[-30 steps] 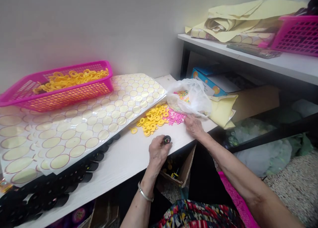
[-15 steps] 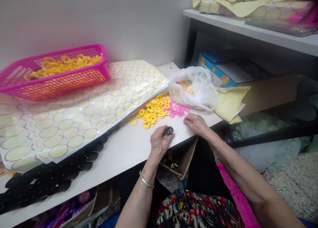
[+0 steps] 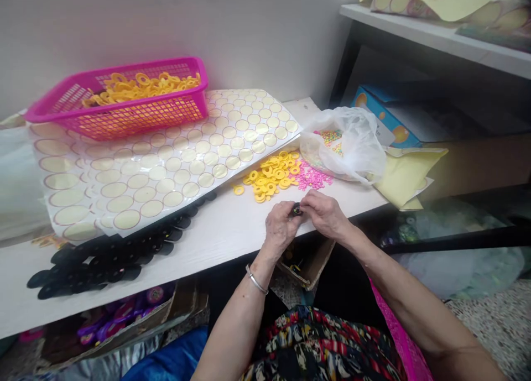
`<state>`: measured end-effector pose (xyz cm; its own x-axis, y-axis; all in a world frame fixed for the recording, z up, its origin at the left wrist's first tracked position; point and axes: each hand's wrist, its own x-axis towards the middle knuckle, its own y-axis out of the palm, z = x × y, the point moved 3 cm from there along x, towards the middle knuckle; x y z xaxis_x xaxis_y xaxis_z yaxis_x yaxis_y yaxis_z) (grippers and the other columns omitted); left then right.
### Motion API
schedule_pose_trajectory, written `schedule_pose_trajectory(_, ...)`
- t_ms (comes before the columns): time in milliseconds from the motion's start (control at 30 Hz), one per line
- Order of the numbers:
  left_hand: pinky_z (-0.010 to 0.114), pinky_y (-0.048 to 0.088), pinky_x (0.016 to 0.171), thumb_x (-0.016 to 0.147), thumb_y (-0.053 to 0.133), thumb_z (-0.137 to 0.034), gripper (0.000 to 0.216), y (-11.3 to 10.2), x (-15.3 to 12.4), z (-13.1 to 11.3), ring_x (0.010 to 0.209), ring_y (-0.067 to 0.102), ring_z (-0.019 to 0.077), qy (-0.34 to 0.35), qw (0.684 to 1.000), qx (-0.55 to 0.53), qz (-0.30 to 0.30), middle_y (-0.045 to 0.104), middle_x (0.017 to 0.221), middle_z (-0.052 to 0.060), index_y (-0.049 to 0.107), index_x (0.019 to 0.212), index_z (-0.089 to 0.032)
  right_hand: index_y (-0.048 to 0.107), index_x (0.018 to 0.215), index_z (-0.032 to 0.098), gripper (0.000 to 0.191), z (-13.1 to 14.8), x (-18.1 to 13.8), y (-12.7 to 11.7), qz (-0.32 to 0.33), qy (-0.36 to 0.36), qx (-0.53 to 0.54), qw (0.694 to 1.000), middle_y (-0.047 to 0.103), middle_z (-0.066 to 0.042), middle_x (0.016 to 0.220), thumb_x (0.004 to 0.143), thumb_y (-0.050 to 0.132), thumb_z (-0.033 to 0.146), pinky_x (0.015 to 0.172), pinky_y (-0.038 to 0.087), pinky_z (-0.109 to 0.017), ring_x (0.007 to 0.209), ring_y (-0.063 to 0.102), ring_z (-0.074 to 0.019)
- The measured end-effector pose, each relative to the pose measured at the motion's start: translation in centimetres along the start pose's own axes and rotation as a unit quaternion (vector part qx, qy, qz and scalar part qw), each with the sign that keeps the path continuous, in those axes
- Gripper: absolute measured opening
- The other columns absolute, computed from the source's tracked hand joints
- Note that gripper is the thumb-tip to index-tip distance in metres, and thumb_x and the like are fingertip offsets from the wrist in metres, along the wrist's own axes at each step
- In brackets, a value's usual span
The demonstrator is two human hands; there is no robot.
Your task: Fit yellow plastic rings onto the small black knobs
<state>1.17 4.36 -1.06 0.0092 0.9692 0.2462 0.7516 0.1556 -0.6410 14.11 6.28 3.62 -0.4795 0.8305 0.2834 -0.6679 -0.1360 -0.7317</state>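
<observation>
A small round black piece (image 3: 296, 209) is pinched in the fingers of my left hand (image 3: 282, 224), above the front part of the white table. My right hand (image 3: 325, 213) meets it from the right, thumb and fingertips pressed together at the edge of the black piece. Whatever those fingertips hold is too small to make out. Just beyond both hands lie a heap of yellow plastic rings (image 3: 271, 177) and a scatter of tiny pink beads (image 3: 314, 177). A white plastic bag (image 3: 360, 143) with multicoloured beads inside sits behind the pink ones.
At the back left a pink basket (image 3: 136, 113) of yellow rings rests on sheets of round stickers (image 3: 191, 165). Rows of black pieces (image 3: 124, 259) line the table's front left. A cardboard box (image 3: 317, 267) stands below the edge; a yellow packet (image 3: 404, 173) lies right.
My right hand has come left from beside the pink beads to the black piece in my left hand. The camera view has shifted, so the table appears farther right.
</observation>
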Motion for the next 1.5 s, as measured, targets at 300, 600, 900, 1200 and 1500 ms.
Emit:
schedule_pose_trajectory(300, 0.026, 0.039, 0.069, 0.071, 0.060, -0.022, 0.012, -0.3, 0.0, -0.2, 0.075, 0.051, 0.0149, 0.008, 1.000, 0.012, 0.014, 0.058, 0.076, 0.000, 0.060, 0.082, -0.021, 0.060, 0.078, 0.015, 0.022, 0.5, 0.9, 0.7, 0.079, -0.004, -0.137, 0.987, 0.053, -0.005, 0.076, 0.086, 0.040, 0.016, 0.066, 0.036, -0.024, 0.073, 0.049, -0.0143)
schedule_pose_trajectory(600, 0.027, 0.041, 0.072, 0.071, 0.059, -0.019, 0.012, -0.6, -0.1, -0.5, 0.078, 0.053, 0.0153, 0.005, 1.000, -0.011, 0.015, 0.060, 0.079, 0.000, 0.060, 0.082, -0.020, 0.063, 0.076, 0.014, 0.021, 2.1, 1.8, 0.5, 0.161, 0.014, -0.237, 0.958, 0.056, -0.007, 0.077, 0.080, 0.043, 0.009, 0.063, 0.033, -0.026, 0.072, 0.048, -0.0153)
schedule_pose_trajectory(900, 0.025, 0.040, 0.070, 0.071, 0.062, -0.023, 0.012, -0.8, -0.4, -0.6, 0.075, 0.051, 0.0135, 0.004, 1.000, -0.022, -0.002, 0.059, 0.077, 0.000, 0.061, 0.082, -0.020, 0.064, 0.075, 0.013, 0.013, -1.3, 6.5, -0.2, 0.111, 0.099, -0.027, 0.988, 0.062, -0.003, 0.073, 0.075, 0.052, 0.017, 0.065, 0.037, -0.023, 0.073, 0.054, -0.0136)
schedule_pose_trajectory(1200, 0.025, 0.039, 0.068, 0.065, 0.067, -0.022, 0.016, -0.7, -0.2, -0.2, 0.072, 0.050, 0.0130, -0.005, 1.000, -0.026, -0.009, 0.057, 0.074, -0.001, 0.060, 0.079, -0.019, 0.062, 0.081, 0.015, 0.022, -2.9, 9.2, 2.7, 0.089, 0.089, -0.206, 0.970, 0.056, -0.007, 0.093, 0.074, 0.055, 0.034, 0.061, 0.033, -0.026, 0.078, 0.052, -0.0176)
schedule_pose_trajectory(1500, 0.025, 0.038, 0.066, 0.068, 0.065, -0.026, 0.013, -0.3, -0.1, 0.2, 0.072, 0.051, 0.0132, -0.015, 0.999, -0.043, -0.006, 0.058, 0.073, -0.001, 0.061, 0.079, -0.020, 0.059, 0.074, 0.016, 0.015, -0.6, 4.2, -1.5, 0.045, 0.039, -0.036, 0.998, 0.053, -0.001, 0.078, 0.066, 0.065, 0.028, 0.064, 0.035, -0.024, 0.072, 0.049, -0.0133)
